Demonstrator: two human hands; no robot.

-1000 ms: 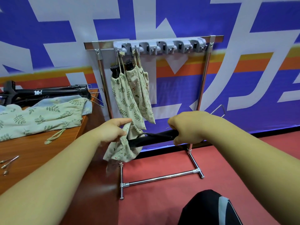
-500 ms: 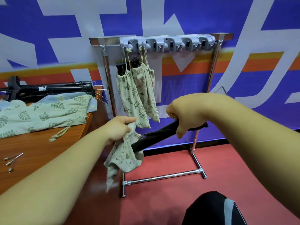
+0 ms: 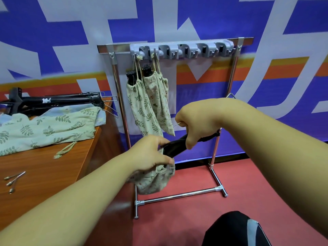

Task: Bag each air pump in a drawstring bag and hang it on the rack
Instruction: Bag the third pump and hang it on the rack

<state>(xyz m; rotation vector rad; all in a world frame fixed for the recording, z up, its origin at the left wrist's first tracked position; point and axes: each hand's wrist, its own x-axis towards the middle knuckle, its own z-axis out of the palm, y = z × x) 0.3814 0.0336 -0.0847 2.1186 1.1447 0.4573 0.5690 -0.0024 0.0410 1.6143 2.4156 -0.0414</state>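
Observation:
My right hand (image 3: pixel 195 123) grips a black air pump (image 3: pixel 174 147) by its upper part, tilted down to the left. Its lower end sits inside the mouth of a beige printed drawstring bag (image 3: pixel 154 180), which my left hand (image 3: pixel 150 153) holds bunched at the opening. Both hands are in front of the chrome rack (image 3: pixel 215 144). Two bagged pumps (image 3: pixel 143 107) hang by their cords from the left hooks of the grey hook strip (image 3: pixel 181 49); their black tops stick out of the bags.
A wooden table (image 3: pixel 44 167) stands at the left with leaf-print bags (image 3: pixel 46 128), more black pumps (image 3: pixel 53 102) and small metal needles (image 3: pixel 13 180). Red floor lies beneath the rack. A dark knee (image 3: pixel 236 229) shows at the bottom right.
The pump has gone deeper into the bag. My left hand has gathered the bag up around it, and the bag no longer hangs loose. The camera view has shifted to the left and up, so the rack now sits further right and lower.

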